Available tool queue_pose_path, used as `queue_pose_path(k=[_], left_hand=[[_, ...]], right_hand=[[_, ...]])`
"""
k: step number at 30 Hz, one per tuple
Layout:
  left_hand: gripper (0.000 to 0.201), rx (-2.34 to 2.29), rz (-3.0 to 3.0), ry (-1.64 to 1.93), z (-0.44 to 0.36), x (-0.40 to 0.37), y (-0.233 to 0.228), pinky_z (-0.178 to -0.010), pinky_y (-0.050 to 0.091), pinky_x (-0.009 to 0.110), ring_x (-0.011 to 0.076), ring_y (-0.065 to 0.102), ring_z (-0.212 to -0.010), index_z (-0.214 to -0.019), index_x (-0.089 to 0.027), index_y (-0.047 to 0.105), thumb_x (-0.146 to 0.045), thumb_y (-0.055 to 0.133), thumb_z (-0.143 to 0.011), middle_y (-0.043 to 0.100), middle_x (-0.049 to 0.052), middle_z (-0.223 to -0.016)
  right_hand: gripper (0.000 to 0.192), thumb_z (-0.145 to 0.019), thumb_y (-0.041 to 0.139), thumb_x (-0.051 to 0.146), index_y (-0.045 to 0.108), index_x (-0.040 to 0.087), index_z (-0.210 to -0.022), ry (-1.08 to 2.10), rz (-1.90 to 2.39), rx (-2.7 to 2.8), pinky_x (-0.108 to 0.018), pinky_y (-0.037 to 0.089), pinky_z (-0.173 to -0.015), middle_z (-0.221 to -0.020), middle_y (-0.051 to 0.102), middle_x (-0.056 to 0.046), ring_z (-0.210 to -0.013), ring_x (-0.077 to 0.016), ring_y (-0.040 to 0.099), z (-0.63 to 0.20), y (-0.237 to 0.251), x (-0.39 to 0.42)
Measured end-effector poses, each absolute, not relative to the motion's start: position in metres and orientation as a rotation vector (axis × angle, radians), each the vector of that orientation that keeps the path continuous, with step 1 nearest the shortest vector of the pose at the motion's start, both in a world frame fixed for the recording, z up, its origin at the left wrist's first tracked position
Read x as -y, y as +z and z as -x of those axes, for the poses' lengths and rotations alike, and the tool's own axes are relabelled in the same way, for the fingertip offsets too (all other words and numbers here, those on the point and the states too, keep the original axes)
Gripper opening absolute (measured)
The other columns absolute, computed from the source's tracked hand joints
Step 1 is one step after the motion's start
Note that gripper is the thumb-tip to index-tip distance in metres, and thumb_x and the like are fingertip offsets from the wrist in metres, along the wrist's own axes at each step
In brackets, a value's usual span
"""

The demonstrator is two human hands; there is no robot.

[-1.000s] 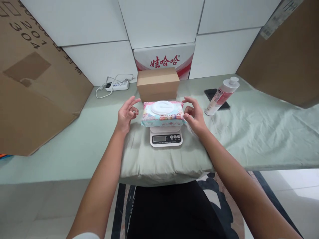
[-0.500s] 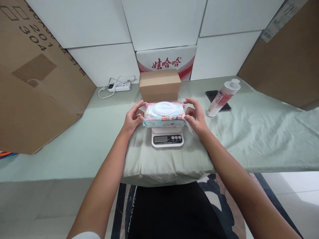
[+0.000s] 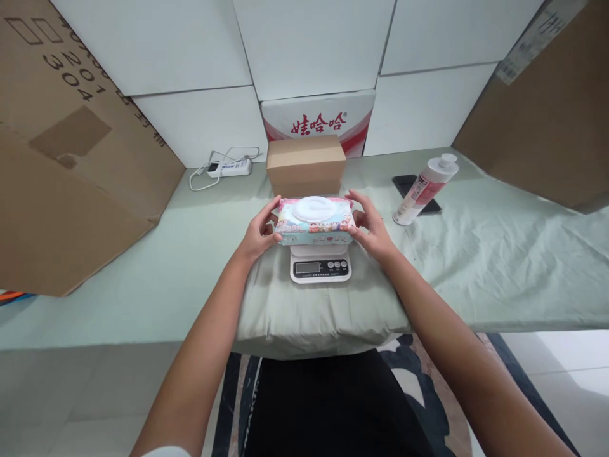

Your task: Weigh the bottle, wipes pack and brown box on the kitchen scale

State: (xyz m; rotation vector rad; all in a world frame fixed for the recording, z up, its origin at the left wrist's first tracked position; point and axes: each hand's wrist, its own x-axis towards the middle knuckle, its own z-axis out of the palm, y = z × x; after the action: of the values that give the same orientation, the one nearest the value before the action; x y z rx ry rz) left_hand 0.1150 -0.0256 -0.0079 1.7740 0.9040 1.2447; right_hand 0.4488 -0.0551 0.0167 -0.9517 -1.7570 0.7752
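A pack of wet wipes (image 3: 314, 220) with a white round lid and a colourful cartoon wrapper sits on a small white digital kitchen scale (image 3: 320, 266). My left hand (image 3: 261, 231) grips the pack's left end. My right hand (image 3: 370, 223) grips its right end. The scale's display and buttons face me below the pack. Whether the pack still rests on the scale platform or is slightly lifted I cannot tell.
A closed brown cardboard box (image 3: 306, 164) stands just behind the scale. A white-and-pink tube (image 3: 425, 188) lies on a dark phone (image 3: 410, 185) at the right. A power strip (image 3: 229, 167) lies at back left. Large cardboard sheets (image 3: 66, 158) lean on both sides of the green-clothed table (image 3: 499, 254).
Both hands moved inward from beside the pack and closed on its two ends. The pack sits about where it was.
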Motion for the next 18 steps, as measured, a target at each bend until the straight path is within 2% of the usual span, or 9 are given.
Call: queue_pose_path(k=[3, 5, 7, 12, 15, 18], left_hand=[[0.124, -0.926, -1.79, 1.22, -0.117, 0.028, -0.007, -0.079, 0.06, 0.036, 0.0329, 0.068, -0.112, -0.163, -0.025, 0.053, -0.088, 0.084, -0.061, 0.056, 0.021, -0.158], [0.127, -0.944, -1.788, 1.203, -0.119, 0.03, -0.007, -0.086, 0.062, 0.04, 0.0375, 0.068, -0.122, -0.165, -0.025, 0.049, -0.084, 0.089, -0.059, 0.057, 0.021, -0.157], [0.131, -0.95, -1.783, 1.2, -0.121, 0.032, -0.007, -0.095, 0.062, 0.044, 0.0408, 0.065, -0.13, -0.167, -0.026, 0.047, -0.079, 0.094, -0.057, 0.058, 0.02, -0.155], [0.13, -0.935, -1.781, 1.233, -0.129, 0.035, -0.006, -0.108, 0.059, 0.05, 0.0432, 0.059, -0.141, -0.166, -0.028, 0.046, -0.075, 0.097, -0.055, 0.059, 0.017, -0.154], [0.13, -0.951, -1.765, 1.235, -0.132, 0.036, -0.007, -0.109, 0.058, 0.05, 0.0429, 0.06, -0.141, -0.166, -0.025, 0.044, -0.074, 0.096, -0.058, 0.061, 0.019, -0.15], [0.13, -0.952, -1.759, 1.261, -0.134, 0.036, -0.008, -0.107, 0.059, 0.048, 0.0425, 0.063, -0.137, -0.166, -0.019, 0.043, -0.073, 0.096, -0.06, 0.065, 0.021, -0.144]], right_hand=[[0.105, -0.083, 0.066, 0.087, 0.038, 0.034, -0.169, 0.784, 0.941, 1.825, -0.048, 0.062, -0.093, -0.161, 0.048, -0.016, -0.112, -0.0306, 0.069, -0.449, 0.013, 0.053], [0.115, -0.081, 0.065, 0.091, 0.032, 0.03, -0.173, 0.77, 0.945, 1.873, -0.054, 0.059, -0.106, -0.163, 0.045, -0.017, -0.135, -0.0391, 0.061, -0.449, 0.01, 0.052], [0.121, -0.079, 0.065, 0.092, 0.026, 0.028, -0.175, 0.728, 0.959, 1.918, -0.059, 0.052, -0.117, -0.166, 0.043, -0.018, -0.148, -0.043, 0.051, -0.449, 0.008, 0.05], [0.128, -0.08, 0.069, 0.088, 0.016, 0.024, -0.177, 0.652, 0.982, 1.995, -0.064, 0.029, -0.135, -0.174, 0.037, -0.019, -0.164, -0.0435, 0.034, -0.446, 0.005, 0.049], [0.128, -0.081, 0.068, 0.087, 0.014, 0.022, -0.178, 0.664, 0.981, 2.014, -0.062, 0.027, -0.137, -0.178, 0.031, -0.019, -0.167, -0.0421, 0.029, -0.445, 0.004, 0.048], [0.126, -0.082, 0.067, 0.088, 0.015, 0.024, -0.177, 0.668, 0.966, 1.983, -0.062, 0.025, -0.138, -0.176, 0.033, -0.019, -0.167, -0.0414, 0.029, -0.442, 0.003, 0.048]])
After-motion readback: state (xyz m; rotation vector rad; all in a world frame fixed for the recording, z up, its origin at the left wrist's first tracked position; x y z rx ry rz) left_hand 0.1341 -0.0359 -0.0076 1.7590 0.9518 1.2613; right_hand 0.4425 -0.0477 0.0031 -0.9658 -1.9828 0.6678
